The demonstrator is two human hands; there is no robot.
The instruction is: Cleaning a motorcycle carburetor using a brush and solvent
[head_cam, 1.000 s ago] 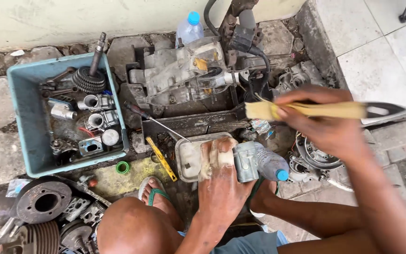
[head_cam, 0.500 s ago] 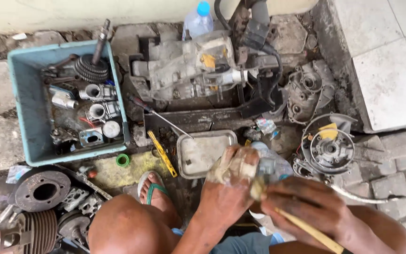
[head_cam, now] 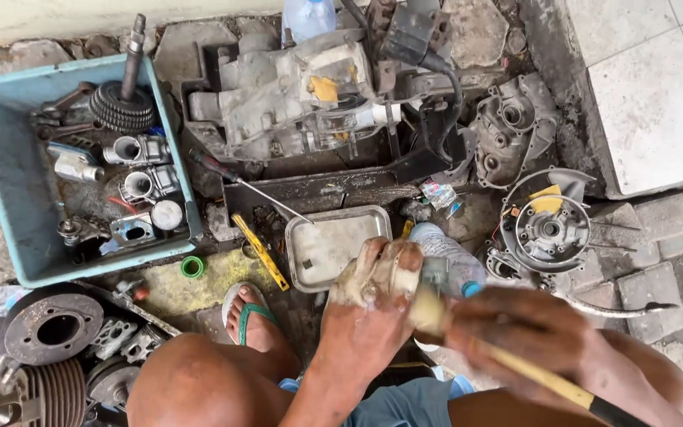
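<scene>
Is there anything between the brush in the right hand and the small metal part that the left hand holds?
Nothing visible does. The left hand grips the small metal part over the metal tray's near edge, and the brush in the right hand already meets it.

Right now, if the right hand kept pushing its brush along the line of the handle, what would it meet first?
The right hand aims the brush up-left, so it would first meet the small metal part in the left hand; beyond lies the metal tray, though depth is unclear.
</scene>
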